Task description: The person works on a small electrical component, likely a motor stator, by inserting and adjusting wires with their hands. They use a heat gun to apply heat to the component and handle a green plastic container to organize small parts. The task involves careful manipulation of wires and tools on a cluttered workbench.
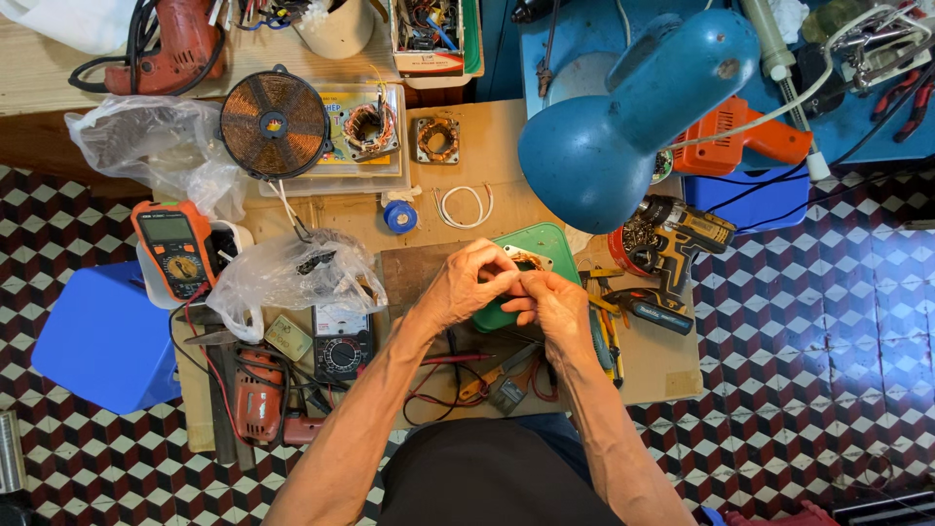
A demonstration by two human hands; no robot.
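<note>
Basically both hands meet over the middle of the worktop [506, 146]: left hand [466, 284] and right hand [547, 304] are pinched together on a small part with copper-coloured winding [526, 261], held just above a green pad [545, 244]. Fingers hide most of it, so I can't tell its exact shape. Judging by the look, it's light, stiff in the body but with thin fragile wire; best gripped by the outer frame, not the winding. Both hands are clenched on it with fingertips, nothing released. Around: blue desk lamp [623, 117] hangs over the right rear and blocks the view there; cordless drill [672, 244] lies just right of the hands, with pliers and hand tools beside it. Left of the hands sits a clear plastic bag [282, 278] with small parts, an orange multimeter [173, 248] further left, an analog meter [341, 346] nearer the body. Red test leads [438, 390] trail under the forearms, easy to snag. To the rear: a flat copper spiral coil [274, 123], two wound stators [437, 139] on and beside a tray, a blue tape roll [399, 216], a loop of white wire [464, 206]. Red drill [258, 394] at front left, blue stool [102, 336] on the floor.
</note>
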